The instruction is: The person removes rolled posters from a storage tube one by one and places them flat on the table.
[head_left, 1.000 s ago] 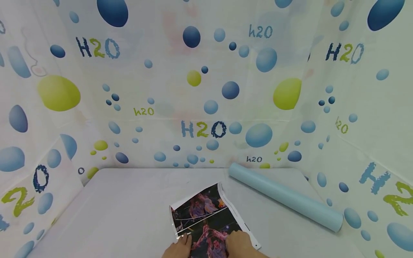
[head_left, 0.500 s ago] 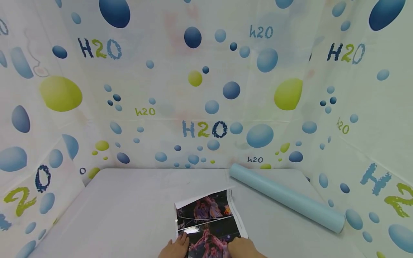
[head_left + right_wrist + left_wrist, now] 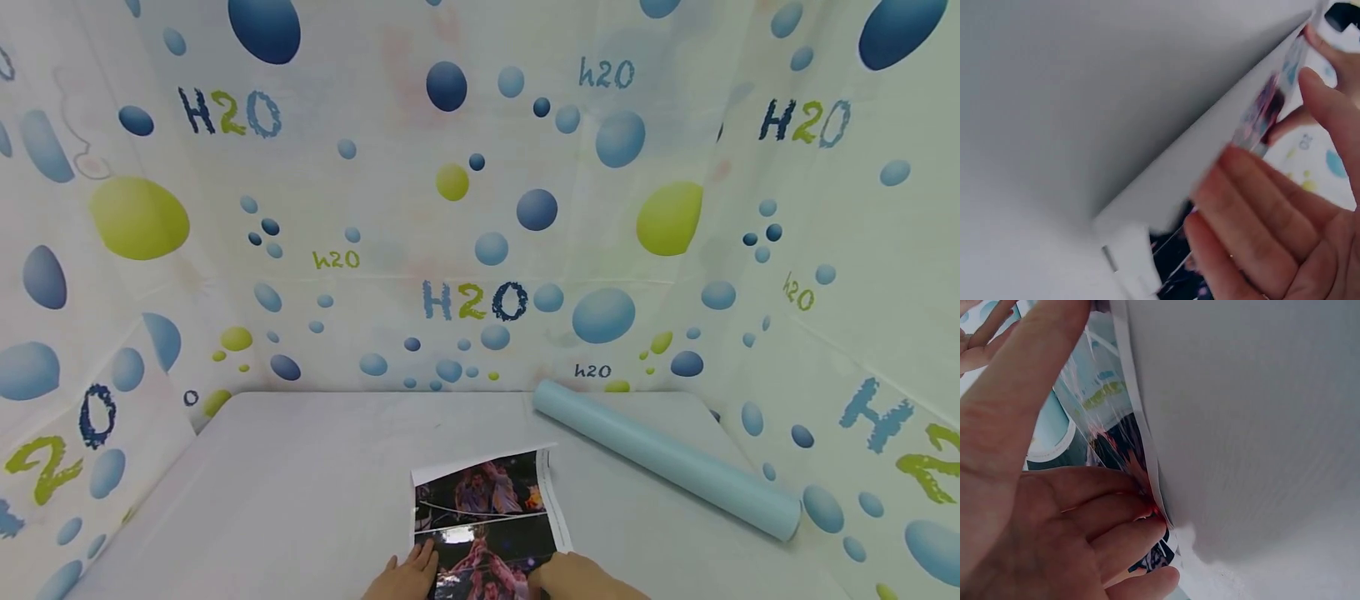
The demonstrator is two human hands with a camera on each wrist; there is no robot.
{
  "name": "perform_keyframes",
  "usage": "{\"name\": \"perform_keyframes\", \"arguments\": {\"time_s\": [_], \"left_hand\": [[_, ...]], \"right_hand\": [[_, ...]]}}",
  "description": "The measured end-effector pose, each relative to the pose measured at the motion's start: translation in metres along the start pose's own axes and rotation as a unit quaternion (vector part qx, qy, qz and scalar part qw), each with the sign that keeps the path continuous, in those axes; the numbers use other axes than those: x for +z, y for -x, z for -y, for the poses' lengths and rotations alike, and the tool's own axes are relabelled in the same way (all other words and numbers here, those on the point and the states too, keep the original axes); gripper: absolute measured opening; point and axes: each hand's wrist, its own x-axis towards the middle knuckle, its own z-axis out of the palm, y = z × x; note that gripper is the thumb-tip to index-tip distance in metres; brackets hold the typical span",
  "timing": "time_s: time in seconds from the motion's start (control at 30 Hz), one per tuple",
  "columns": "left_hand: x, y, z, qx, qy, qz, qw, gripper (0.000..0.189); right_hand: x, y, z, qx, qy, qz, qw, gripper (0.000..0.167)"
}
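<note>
A glossy poster [image 3: 480, 540] with dark photo panels and a white border lies at the table's near side, its far end a little curled. My left hand [image 3: 405, 573] rests at its left edge, fingers nearly straight. At the right edge, my right hand [image 3: 577, 577] touches the sheet. In the left wrist view, the left hand's fingers [image 3: 1125, 544] lie against the poster's edge, with the thumb apart. The right wrist view shows the right hand's fingers [image 3: 1254, 219] extended along the poster [image 3: 1172, 253], thumb well away. The sheet's near end is out of the head view.
A light blue roll [image 3: 667, 460] lies diagonally on the right side of the white table [image 3: 300, 483]. Behind and at both sides hangs a white curtain [image 3: 390, 208] printed with bubbles and H2O lettering.
The poster has slid toward me and turned so that its sides run straighter away from me. Both hands have moved slightly with it, the left one a little to the left.
</note>
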Motion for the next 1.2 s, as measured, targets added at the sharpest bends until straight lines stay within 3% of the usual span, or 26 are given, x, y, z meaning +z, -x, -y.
{"name": "perform_keyframes", "arguments": {"time_s": [0.13, 0.27, 0.37, 0.47, 0.63, 0.8, 1.2], "left_hand": [[-0.001, -0.001, 0.001, 0.001, -0.004, 0.006, 1.0000, 0.064], [-0.001, -0.001, 0.002, 0.003, -0.010, 0.006, 0.9999, 0.063], [-0.001, -0.001, 0.002, 0.001, -0.010, 0.011, 0.9999, 0.063], [-0.002, -0.001, 0.002, -0.001, -0.008, 0.016, 0.9998, 0.062], [-0.004, -0.001, 0.002, 0.000, -0.008, 0.019, 0.9998, 0.064], [-0.003, -0.001, 0.003, 0.003, -0.007, 0.025, 0.9997, 0.063], [-0.006, 0.000, 0.004, 0.010, -0.011, 0.044, 0.9989, 0.060]], "right_hand": [[-0.003, -0.001, -0.012, -0.037, -0.078, 0.005, 0.9963, 0.009], [-0.002, -0.005, -0.028, -0.089, -0.190, 0.011, 0.9776, 0.014], [-0.003, -0.009, -0.038, -0.108, -0.229, -0.008, 0.9673, 0.017], [-0.007, -0.013, -0.044, -0.098, -0.209, -0.038, 0.9723, 0.018], [-0.012, -0.022, -0.058, -0.066, -0.125, -0.097, 0.9852, 0.028], [-0.010, -0.029, -0.072, -0.054, -0.070, -0.139, 0.9863, 0.041], [-0.013, -0.036, -0.083, -0.030, 0.003, -0.154, 0.9876, 0.074]]}}
